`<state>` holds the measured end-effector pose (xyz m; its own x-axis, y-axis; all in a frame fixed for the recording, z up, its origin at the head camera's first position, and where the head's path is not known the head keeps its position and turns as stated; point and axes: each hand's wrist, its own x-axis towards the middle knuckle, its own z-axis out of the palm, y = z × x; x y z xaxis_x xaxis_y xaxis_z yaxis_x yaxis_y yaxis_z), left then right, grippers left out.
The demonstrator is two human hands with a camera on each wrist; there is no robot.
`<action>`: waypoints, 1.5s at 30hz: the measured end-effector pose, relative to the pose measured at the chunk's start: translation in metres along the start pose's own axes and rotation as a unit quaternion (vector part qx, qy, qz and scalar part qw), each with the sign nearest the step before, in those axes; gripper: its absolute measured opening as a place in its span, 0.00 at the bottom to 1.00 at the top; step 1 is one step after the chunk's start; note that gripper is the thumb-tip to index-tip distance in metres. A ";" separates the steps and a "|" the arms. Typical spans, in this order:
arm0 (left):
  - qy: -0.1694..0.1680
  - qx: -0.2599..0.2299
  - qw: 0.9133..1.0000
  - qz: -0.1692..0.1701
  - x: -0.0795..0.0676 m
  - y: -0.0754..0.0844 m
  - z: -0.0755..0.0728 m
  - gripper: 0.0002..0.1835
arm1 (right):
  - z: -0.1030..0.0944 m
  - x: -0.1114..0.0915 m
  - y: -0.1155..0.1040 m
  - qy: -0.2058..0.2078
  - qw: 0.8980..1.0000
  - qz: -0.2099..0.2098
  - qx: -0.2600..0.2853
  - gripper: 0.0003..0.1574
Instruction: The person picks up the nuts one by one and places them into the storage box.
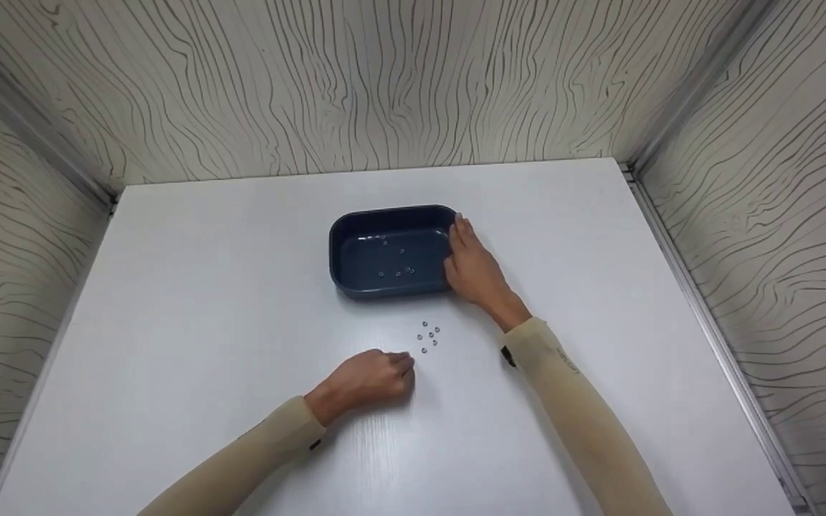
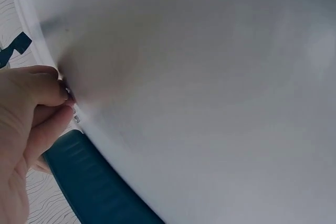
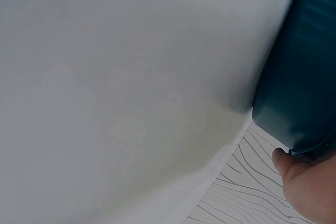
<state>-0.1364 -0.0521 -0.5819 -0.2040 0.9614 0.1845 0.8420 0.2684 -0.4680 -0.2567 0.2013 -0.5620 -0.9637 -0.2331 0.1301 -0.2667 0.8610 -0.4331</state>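
Nut (image 2: 67, 91) pinched in left hand (image 1: 368, 376); right hand (image 1: 481, 276) holding right rim of dark-blue tray (image 1: 384, 293). Loose nuts (image 1: 431, 335) between left hand and tray, others inside. Bench (image 1: 191, 308) extends well past tray both sides; back edge nearer.

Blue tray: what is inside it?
Several small ring-shaped pieces lie scattered in the blue tray. The right hand covers part of its right end, so anything directly behind the hand cannot be seen.

tray (image 1: 359, 261) on table (image 1: 205, 287) | rings (image 1: 398, 273) in tray | other rings (image 1: 431, 335) before tray
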 end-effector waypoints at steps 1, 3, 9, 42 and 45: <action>0.000 0.000 1.000 -0.001 0.000 0.000 0.000 0.08 | 0.000 0.000 0.000 0.000 1.000 0.000 -0.001 0.39; 0.005 0.002 1.000 -0.001 0.000 0.001 0.001 0.07 | 0.000 -0.001 0.000 -0.001 1.000 0.002 0.000 0.39; 0.020 0.012 1.000 -0.004 -0.003 0.000 0.002 0.07 | 0.001 -0.001 0.001 0.001 1.000 0.001 0.003 0.39; 0.029 -0.312 0.933 -0.175 -0.002 -0.028 -0.009 0.18 | -0.001 -0.001 0.001 -0.003 1.000 -0.007 -0.007 0.38; 0.058 -0.363 0.906 -0.211 0.000 -0.031 -0.006 0.17 | -0.001 -0.001 0.001 -0.004 1.000 -0.005 -0.007 0.38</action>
<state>-0.1595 -0.0612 -0.5618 -0.5656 0.7585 0.3237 0.8165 0.4599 0.3489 -0.2560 0.2028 -0.5613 -0.9610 -0.2453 0.1280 -0.2765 0.8649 -0.4189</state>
